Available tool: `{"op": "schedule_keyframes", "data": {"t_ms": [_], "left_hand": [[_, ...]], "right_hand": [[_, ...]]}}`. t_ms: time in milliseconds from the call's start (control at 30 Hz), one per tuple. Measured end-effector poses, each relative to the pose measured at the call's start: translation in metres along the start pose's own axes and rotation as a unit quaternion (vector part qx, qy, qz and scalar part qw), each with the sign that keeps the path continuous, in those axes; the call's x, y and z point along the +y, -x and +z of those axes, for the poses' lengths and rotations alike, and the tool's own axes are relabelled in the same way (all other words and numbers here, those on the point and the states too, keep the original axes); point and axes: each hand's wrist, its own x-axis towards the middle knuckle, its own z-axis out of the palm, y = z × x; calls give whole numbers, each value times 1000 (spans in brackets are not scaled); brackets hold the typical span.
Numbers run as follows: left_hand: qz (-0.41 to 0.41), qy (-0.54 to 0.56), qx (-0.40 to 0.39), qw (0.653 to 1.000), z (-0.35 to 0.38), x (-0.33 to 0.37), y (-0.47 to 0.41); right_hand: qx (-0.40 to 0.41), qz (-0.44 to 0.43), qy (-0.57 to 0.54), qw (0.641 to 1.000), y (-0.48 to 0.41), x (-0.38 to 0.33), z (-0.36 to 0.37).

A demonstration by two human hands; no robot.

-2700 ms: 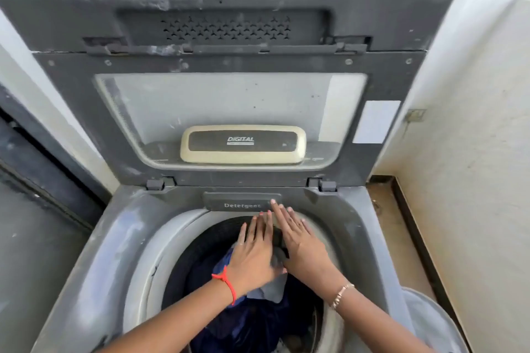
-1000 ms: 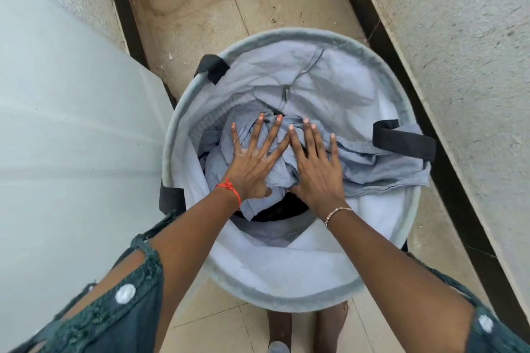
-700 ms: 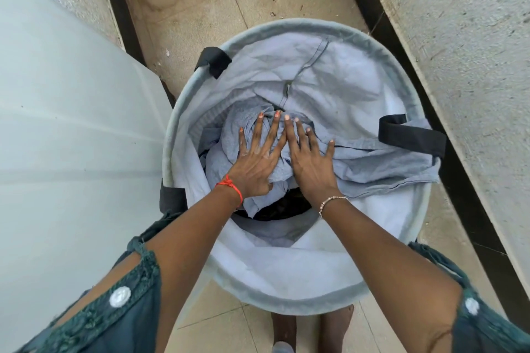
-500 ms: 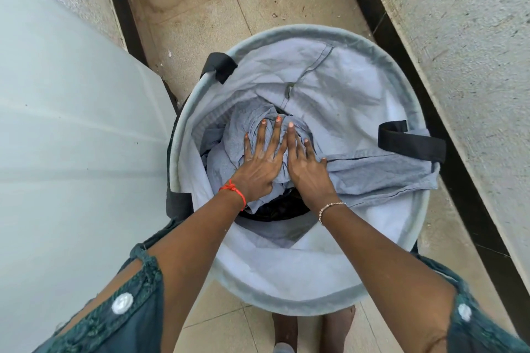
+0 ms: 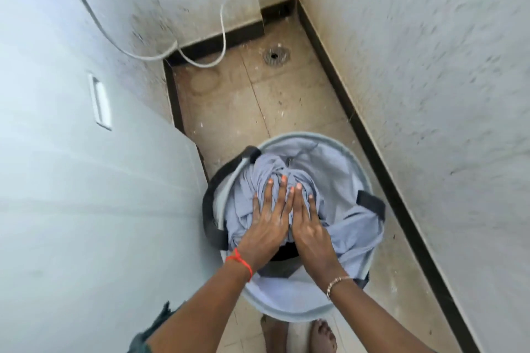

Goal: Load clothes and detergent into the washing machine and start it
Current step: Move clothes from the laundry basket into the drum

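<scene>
A person's left hand [image 5: 268, 226] and right hand [image 5: 308, 228], fingers nearly straight and side by side, press on a bunched grey-blue garment [image 5: 354, 226] in the laundry basket [image 5: 286, 314] beside the washing machine [image 5: 86, 209].

Pale blue-grey garment [image 5: 338, 226] in a light grey basket [image 5: 289, 309] with black handles [image 5: 371, 203], beige floor tiles [image 5: 258, 100].

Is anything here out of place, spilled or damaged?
Two things. A fold of the grey-blue garment hangs over the right rim of the basket, and a white cable sags loose onto the stained floor. Nothing looks damaged.
</scene>
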Motion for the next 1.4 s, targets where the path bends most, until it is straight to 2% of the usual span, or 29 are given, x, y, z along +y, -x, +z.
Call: {"op": "schedule_keyframes", "data": {"t_ms": [133,233,367,433,567,700,833,933,1033,1200,1400], "left_hand": [[-1,15,34,999,-99,30,4],[23,-6,47,999,-184,45,9],[23,-38,105,993,-309,58,27],[17,-50,141,989,-369,57,41],[-16,-55,237,970,-483,37,73],[-64,-83,345,933,-590,-1,118],[-113,-175,354,912,-669,-56,186],[-168,-220,354,893,-688,-110,237],[-232,-237,298,895,-670,-171,281],[-327,-159,177,914,-570,-264,318],[-342,-74,24,937,-454,-327,319]], "right_hand": [[40,-2,-18,999,1,6,-90],[80,33,-38,996,-3,0,-178],[65,58,-152,985,-14,-20,-302],[90,36,-176,980,-24,-34,-362],[192,-27,-207,959,-52,-80,-474],[258,-122,-255,924,-89,-146,-567],[287,-217,-265,895,-118,-236,-622],[287,-270,-281,875,-138,-314,-626],[243,-288,-299,877,-157,-391,-594],[122,-279,-243,921,-182,-478,-462],[-32,-258,-168,951,-188,-512,-347]]}}
